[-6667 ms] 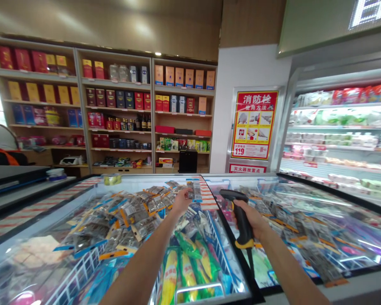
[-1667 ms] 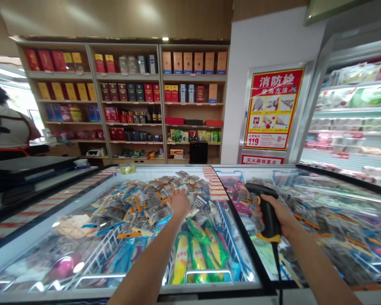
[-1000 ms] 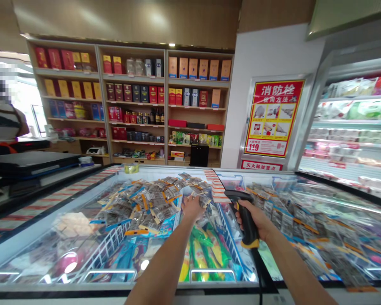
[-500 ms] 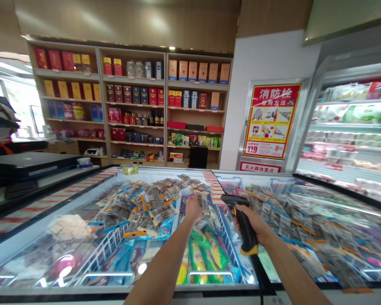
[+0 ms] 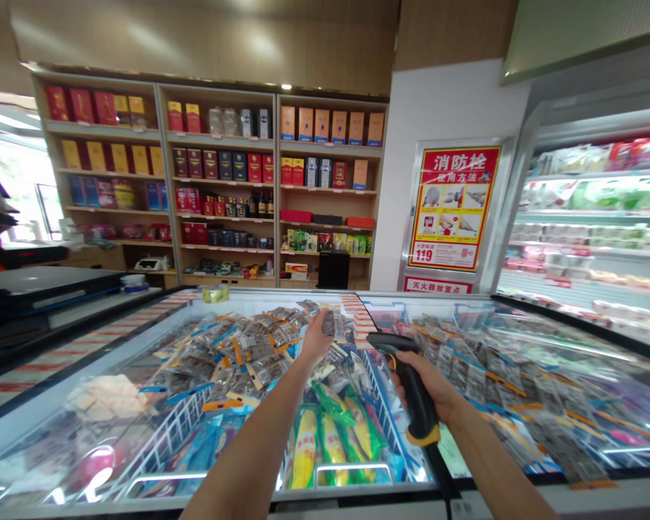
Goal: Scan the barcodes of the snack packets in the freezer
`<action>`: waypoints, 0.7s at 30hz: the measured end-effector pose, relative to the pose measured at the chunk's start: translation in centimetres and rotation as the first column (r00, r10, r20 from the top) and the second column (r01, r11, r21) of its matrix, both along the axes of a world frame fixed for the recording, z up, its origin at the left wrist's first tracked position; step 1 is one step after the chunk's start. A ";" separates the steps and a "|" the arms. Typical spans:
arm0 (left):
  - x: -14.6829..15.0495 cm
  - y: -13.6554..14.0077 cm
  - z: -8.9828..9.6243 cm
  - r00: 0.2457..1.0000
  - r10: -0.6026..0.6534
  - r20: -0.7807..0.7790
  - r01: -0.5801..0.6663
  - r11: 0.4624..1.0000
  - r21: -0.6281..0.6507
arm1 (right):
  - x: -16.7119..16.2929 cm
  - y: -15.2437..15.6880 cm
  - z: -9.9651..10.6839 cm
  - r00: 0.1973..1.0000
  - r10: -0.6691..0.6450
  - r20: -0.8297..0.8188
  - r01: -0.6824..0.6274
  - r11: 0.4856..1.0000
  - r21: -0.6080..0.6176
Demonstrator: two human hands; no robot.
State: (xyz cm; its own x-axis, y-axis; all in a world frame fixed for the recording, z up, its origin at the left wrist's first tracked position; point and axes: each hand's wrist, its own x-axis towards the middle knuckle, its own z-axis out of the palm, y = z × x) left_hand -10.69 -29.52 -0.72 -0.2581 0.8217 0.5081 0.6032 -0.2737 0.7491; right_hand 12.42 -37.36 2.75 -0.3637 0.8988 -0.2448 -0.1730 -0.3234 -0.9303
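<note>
My right hand point(image 5: 425, 379) is wrapped round the grip of a black and yellow barcode scanner point(image 5: 419, 401), whose head points left over the freezer's middle divider. A cable runs down from its handle. My left hand point(image 5: 317, 338) reaches far out over the freezer, closed on a small clear packet point(image 5: 328, 323) with dark contents. Left of it, a heap of similar packets point(image 5: 257, 343) with orange and blue edges lies on the glass and over a white wire basket point(image 5: 173, 426). Below my left hand lie yellow and green corn-like packs point(image 5: 333, 437) in the basket.
More packets point(image 5: 482, 368) spread over the right-hand freezer glass. A closed laptop point(image 5: 54, 283) sits on a stack at the left. A roll of tape point(image 5: 215, 294) rests on the freezer's far rim. Behind stand shelves of boxes point(image 5: 222, 166) and, at right, a lit cooler point(image 5: 596, 238).
My left hand has moved a little up and left with the packet. My right hand still holds the scanner in nearly the same place. The view has shifted slightly to the right.
</note>
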 end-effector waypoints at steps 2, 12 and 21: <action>0.1 0.2 0.0 1.000 -0.025 0.000 0.025 1.000 -0.017 | 0.2 0.1 0.1 1.000 -0.009 -0.009 0.009 1.000 -0.004; 7.5 1.5 -0.1 0.988 -0.115 -0.101 0.102 0.986 -0.132 | 6.5 2.0 0.6 0.957 -0.290 0.030 0.289 0.957 0.034; 16.0 2.6 -2.1 0.909 -0.313 -0.276 0.270 0.946 -0.182 | 11.1 2.2 0.1 0.934 -0.358 -0.022 0.358 0.934 0.002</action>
State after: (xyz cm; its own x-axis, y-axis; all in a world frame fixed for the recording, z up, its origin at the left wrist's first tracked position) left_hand 5.29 -26.92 -2.78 0.1489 0.9036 0.4016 0.7125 -0.3797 0.5901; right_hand 23.51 -35.21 2.89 -0.0229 0.9718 -0.2346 -0.2958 -0.2307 -0.9270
